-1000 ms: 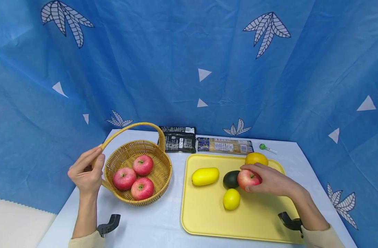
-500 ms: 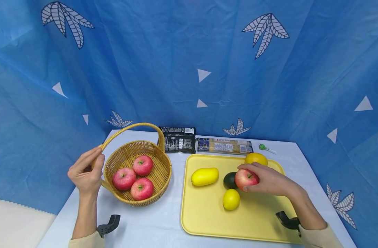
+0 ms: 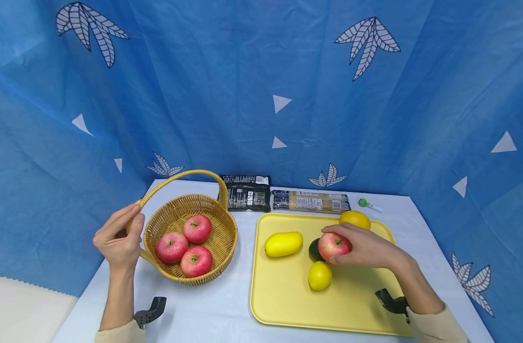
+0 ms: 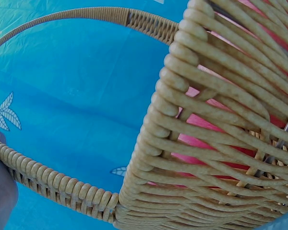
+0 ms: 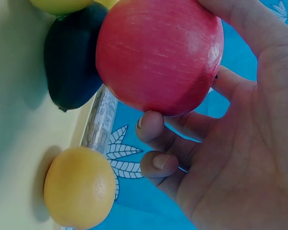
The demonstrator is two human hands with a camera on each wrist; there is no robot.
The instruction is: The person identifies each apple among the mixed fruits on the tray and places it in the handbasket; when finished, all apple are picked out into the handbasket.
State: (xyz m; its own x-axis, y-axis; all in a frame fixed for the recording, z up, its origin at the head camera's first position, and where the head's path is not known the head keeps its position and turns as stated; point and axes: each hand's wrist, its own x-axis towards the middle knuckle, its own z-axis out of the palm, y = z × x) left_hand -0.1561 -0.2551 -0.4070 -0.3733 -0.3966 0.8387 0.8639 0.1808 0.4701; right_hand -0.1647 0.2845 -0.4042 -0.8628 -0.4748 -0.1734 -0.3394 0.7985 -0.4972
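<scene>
In the head view my left hand pinches the left side of the arched handle of a wicker basket. Three red apples lie inside; the left wrist view shows red through the weave. Over a yellow tray, my right hand grips another red apple between thumb and fingers. That apple partly covers a dark green, avocado-like fruit. Just in front lies a lemon-like yellow fruit. An orange-yellow fruit sits behind the right hand.
On the tray's left half lies a long yellow fruit. Behind the tray are a black printed packet, a clear noodle-like packet and a green lollipop. A blue patterned curtain hangs along the back and sides.
My right hand has moved left with the apple, which now hides more of the dark green fruit. The left hand and basket have stayed in place.
</scene>
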